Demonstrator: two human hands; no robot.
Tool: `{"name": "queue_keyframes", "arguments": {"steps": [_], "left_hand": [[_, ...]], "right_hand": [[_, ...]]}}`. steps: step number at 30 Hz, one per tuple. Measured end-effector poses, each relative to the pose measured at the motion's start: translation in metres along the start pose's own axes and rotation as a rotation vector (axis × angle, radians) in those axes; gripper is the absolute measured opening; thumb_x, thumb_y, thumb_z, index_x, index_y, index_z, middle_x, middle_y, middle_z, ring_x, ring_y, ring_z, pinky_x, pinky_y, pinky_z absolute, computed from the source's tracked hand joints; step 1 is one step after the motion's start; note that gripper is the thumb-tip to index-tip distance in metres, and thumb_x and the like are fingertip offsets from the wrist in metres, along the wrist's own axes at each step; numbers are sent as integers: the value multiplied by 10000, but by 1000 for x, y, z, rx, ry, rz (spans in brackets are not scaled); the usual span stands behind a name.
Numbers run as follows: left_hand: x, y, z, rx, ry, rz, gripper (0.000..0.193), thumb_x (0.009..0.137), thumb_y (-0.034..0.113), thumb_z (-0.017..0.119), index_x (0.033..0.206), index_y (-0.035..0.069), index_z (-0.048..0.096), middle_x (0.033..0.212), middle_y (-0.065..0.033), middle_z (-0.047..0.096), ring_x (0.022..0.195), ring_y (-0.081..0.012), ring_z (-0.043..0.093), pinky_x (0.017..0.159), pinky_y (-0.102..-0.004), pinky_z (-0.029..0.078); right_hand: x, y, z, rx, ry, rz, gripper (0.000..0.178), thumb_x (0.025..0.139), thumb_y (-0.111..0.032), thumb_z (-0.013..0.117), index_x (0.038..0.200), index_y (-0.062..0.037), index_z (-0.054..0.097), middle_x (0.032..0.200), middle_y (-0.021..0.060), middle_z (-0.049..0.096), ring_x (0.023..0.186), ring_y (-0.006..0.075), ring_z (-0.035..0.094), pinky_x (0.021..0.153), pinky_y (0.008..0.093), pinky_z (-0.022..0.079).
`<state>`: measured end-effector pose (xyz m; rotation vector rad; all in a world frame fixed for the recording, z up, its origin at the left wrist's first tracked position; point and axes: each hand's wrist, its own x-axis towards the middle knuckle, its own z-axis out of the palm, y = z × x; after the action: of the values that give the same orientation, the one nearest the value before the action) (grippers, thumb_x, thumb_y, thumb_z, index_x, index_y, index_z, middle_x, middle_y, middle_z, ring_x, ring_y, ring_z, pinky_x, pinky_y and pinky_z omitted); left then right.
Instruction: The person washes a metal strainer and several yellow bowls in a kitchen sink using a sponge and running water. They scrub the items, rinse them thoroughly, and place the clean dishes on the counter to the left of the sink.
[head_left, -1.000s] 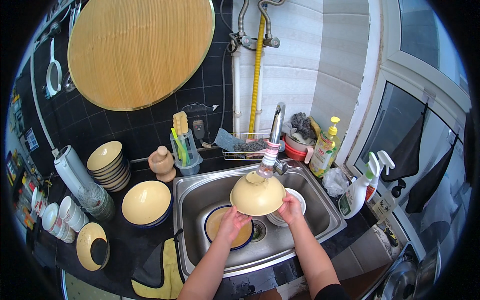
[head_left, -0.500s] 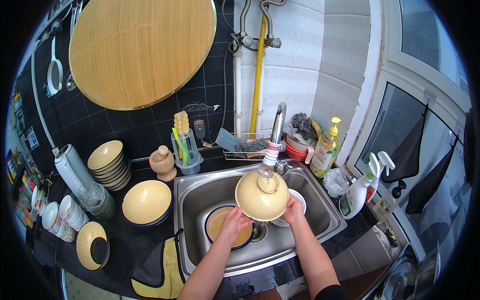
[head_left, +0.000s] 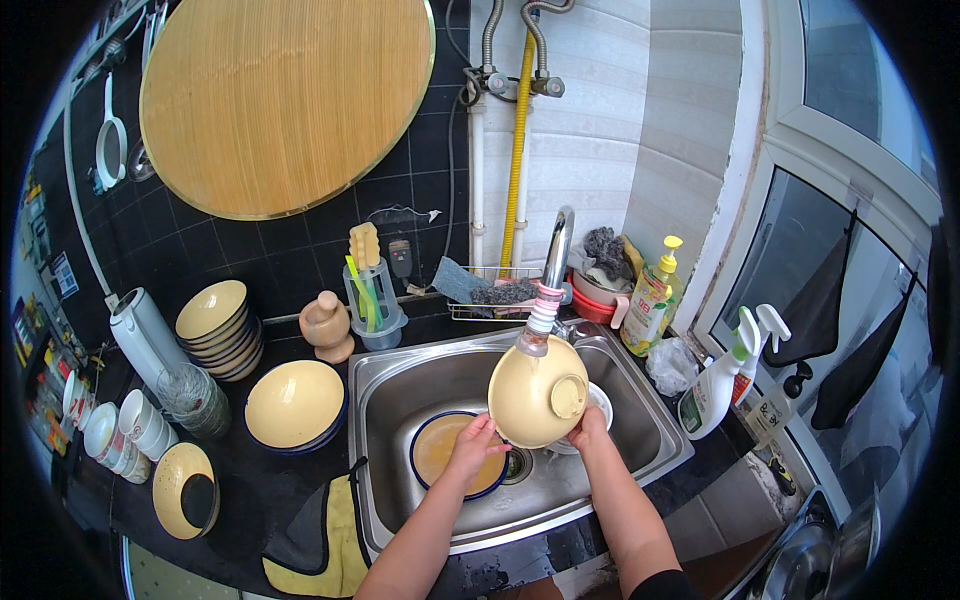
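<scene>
A kitchen corner with dark and pale tiled walls holds a steel sink point(head_left: 395, 385). Two bare forearms reach up from below; the left hand point(head_left: 472, 450) pinches a bowl's lower left rim between parted fingers, and the right hand point(head_left: 590, 432) curls round its lower right edge, fingers partly hidden. The glossy cream bowl point(head_left: 522, 402) is tilted over the sink beneath the faucet point(head_left: 556, 250), underside and round foot showing.
</scene>
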<state>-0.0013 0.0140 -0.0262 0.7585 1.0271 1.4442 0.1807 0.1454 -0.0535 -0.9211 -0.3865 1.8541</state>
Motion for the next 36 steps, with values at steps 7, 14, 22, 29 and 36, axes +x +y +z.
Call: {"name": "queue_keyframes", "arguments": {"steps": [7,14,22,29,36], "left_hand": [[1,-3,-1,74,78,-31,260,939,185,322,1106,51,470,1031,-59,535,921,-161,534,745,-326,509],[6,-11,-13,-92,201,-52,247,911,169,305,1054,48,466,1012,-102,545,907,-206,545,771,-380,479],[10,-20,-28,-402,345,-156,300,882,209,300,1031,11,470,1018,-132,549,964,-246,534,816,-468,452],[9,-13,-25,-523,279,-229,322,896,159,272,1091,-44,427,1109,-212,491,1024,-323,501,889,-489,431],[10,-19,-23,-283,122,-275,234,892,110,358,1075,-21,421,1049,-197,506,951,-305,544,777,-432,503]], "right_hand": [[8,3,-4,-7,19,-18,309,891,-214,308,999,-62,554,970,121,603,817,240,614,686,391,524],[13,4,-14,-180,-194,-118,305,712,10,366,943,-37,558,810,60,596,630,171,564,565,277,479],[-29,-2,29,-229,-550,-98,428,701,30,392,1117,-14,480,1014,59,564,867,139,548,764,272,447],[-53,-3,46,-135,-705,11,435,853,-107,435,1276,-70,338,1179,62,498,1024,162,517,858,302,421],[-32,-2,32,50,-556,-63,455,866,-95,409,1305,-62,297,1226,96,467,1091,222,489,923,369,397]]}}
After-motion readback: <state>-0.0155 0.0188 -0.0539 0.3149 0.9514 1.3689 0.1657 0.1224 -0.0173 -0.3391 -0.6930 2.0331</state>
